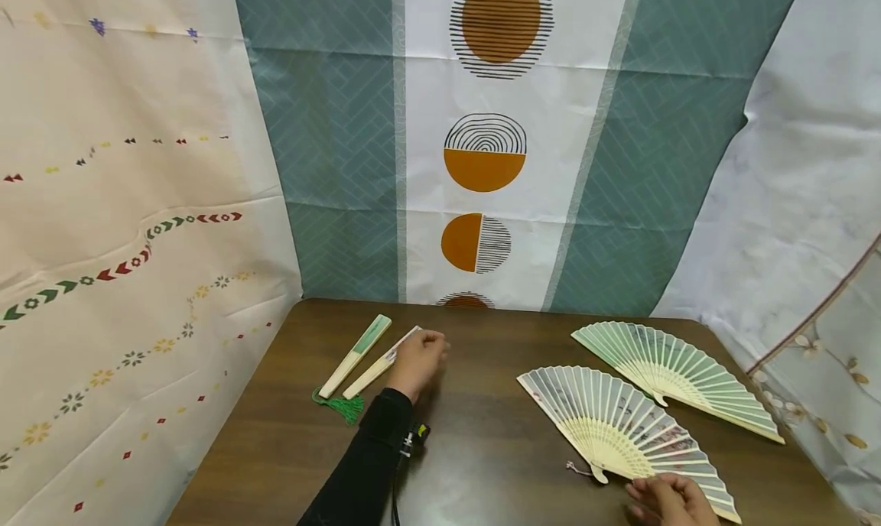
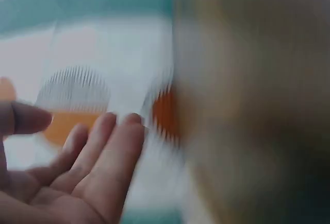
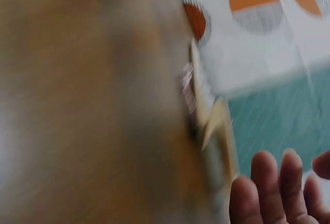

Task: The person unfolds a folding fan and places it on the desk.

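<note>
Two folding fans lie spread on the brown table's right side: a green fan [image 1: 677, 369] behind and a pale grey one with a printed picture [image 1: 622, 426] in front. My right hand [image 1: 671, 499] is at the front fan's near edge and overlaps it. In the right wrist view its fingers [image 3: 265, 188] are extended, with nothing between them. Two closed fans lie at the left, a green-topped one [image 1: 355, 355] and a pale one [image 1: 375, 371]. My left hand [image 1: 417, 362] overlaps the pale one's right side; the left wrist view shows loosely bent fingers [image 2: 98, 167] around nothing.
A green tassel [image 1: 347, 407] lies by the closed fans, and a small pinkish tassel [image 1: 577, 469] trails from the front spread fan. Behind the table [image 1: 482, 434] hangs a patterned cloth [image 1: 330, 128]. Pale fabrics flank both sides.
</note>
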`<state>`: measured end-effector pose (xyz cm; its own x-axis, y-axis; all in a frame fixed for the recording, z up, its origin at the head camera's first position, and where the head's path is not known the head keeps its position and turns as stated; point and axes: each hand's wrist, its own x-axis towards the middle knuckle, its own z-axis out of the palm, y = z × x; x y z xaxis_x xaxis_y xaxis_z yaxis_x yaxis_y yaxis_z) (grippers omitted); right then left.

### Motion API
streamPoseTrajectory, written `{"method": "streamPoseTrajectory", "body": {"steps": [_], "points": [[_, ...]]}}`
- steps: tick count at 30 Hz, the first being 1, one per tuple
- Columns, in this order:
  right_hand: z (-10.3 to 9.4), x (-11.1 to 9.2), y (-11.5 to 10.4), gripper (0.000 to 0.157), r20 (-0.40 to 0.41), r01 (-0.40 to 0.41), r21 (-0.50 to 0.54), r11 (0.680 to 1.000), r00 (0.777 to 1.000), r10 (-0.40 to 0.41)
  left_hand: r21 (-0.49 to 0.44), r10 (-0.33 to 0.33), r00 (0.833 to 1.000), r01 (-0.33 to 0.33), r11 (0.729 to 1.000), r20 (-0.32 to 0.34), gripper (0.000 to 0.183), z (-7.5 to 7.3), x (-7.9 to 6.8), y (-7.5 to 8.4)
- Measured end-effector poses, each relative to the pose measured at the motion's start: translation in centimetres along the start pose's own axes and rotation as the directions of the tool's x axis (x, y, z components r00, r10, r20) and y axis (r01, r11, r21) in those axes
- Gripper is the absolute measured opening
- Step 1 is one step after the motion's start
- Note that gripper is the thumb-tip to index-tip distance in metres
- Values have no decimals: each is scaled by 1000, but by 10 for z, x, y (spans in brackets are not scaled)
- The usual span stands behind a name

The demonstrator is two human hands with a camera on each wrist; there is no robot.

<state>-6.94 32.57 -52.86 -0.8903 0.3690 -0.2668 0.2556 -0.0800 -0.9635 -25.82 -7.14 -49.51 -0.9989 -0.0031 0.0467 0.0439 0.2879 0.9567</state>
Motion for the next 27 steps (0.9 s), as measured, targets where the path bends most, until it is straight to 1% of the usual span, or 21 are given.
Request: {"method": "streamPoseTrajectory", "body": {"steps": [1, 2, 3, 4, 5, 6, 8, 9, 10, 11, 12, 14, 15, 17, 18, 20, 22, 23, 24, 25, 27], "points": [[13, -2, -14, 15, 12, 65, -18, 998, 998, -65, 136, 62, 996, -52, 989, -67, 39, -9, 11, -11], [26, -5, -28, 10, 18, 113, -40, 993, 994, -112, 274, 120, 985, -83, 958, -124, 37, -18, 21, -23], [38, -5, -39, 10, 37, 186, -73, 980, 982, -183, 402, 165, 973, -87, 912, -162, 35, -25, 30, -35], [50, -5, -50, 12, 65, 259, -119, 959, 965, -252, 503, 204, 959, -81, 861, -195, 34, -31, 39, -50], [63, -4, -59, 17, 93, 324, -179, 929, 946, -312, 577, 227, 950, -64, 814, -214, 31, -35, 45, -63], [76, -3, -66, 21, 113, 372, -234, 898, 928, -355, 635, 229, 948, -40, 772, -219, 28, -37, 50, -74], [104, 2, -76, 31, 166, 435, -331, 837, 900, -402, 702, 207, 958, -9, 712, -198, 30, -41, 48, -85], [117, 5, -80, 35, 189, 453, -373, 810, 892, -411, 728, 194, 965, -4, 686, -177, 34, -41, 46, -88], [131, 9, -82, 39, 215, 465, -389, 796, 885, -412, 748, 183, 970, -1, 664, -161, 39, -40, 43, -91], [143, 12, -83, 43, 248, 479, -397, 783, 877, -411, 759, 156, 978, 2, 652, -137, 44, -40, 39, -91], [155, 16, -83, 47, 281, 489, -389, 780, 870, -405, 766, 133, 984, 3, 643, -115, 50, -38, 35, -89], [178, 23, -79, 54, 337, 499, -363, 787, 858, -389, 773, 76, 994, 17, 634, -84, 58, -35, 28, -88], [189, 26, -77, 56, 356, 496, -354, 793, 855, -376, 776, 55, 996, 23, 631, -74, 59, -34, 26, -87], [208, 32, -73, 59, 392, 498, -334, 801, 846, -363, 780, 52, 996, 27, 626, -76, 53, -32, 24, -85], [216, 34, -70, 59, 407, 497, -324, 805, 841, -355, 785, 70, 994, 23, 619, -84, 48, -30, 25, -85], [229, 38, -66, 59, 420, 493, -315, 811, 839, -347, 798, 132, 986, 6, 602, -106, 29, -28, 28, -86], [239, 42, -61, 59, 419, 487, -318, 813, 842, -341, 815, 205, 970, -14, 579, -128, 7, -25, 34, -90], [242, 43, -58, 59, 415, 476, -323, 818, 848, -329, 821, 232, 963, -20, 571, -137, 5, -23, 36, -92], [245, 44, -55, 58, 414, 471, -319, 822, 850, -326, 829, 253, 957, -23, 558, -144, 13, -22, 38, -95], [248, 44, -52, 58, 408, 458, -320, 829, 857, -316, 834, 264, 953, -23, 551, -148, 20, -21, 40, -98], [252, 44, -47, 57, 399, 443, -324, 836, 865, -303, 839, 272, 950, -21, 544, -153, 24, -20, 42, -102]]}}
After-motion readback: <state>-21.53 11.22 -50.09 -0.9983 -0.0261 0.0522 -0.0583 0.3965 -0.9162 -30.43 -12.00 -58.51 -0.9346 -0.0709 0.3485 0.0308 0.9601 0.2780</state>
